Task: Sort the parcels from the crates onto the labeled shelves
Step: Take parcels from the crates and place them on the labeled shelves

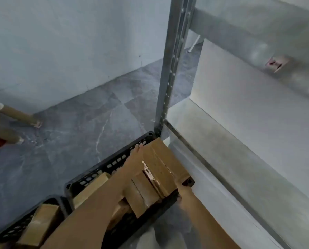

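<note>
The brown cardboard parcel is lying in the black perforated plastic crate, right beside the grey metal shelf. The left grip is pressing it straight-fingered. The right grip, curled or not I cannot tell, is bracing the opposite side, probably for lifting.

This looks like a storeroom or small warehouse for sorting goods. A galvanised steel upright punched with holes carries deep pale shelves, and one beam bears a paper label. Black perforated plastic crates packed with cardboard parcels stand on the grey marbled floor by bare walls.
</note>
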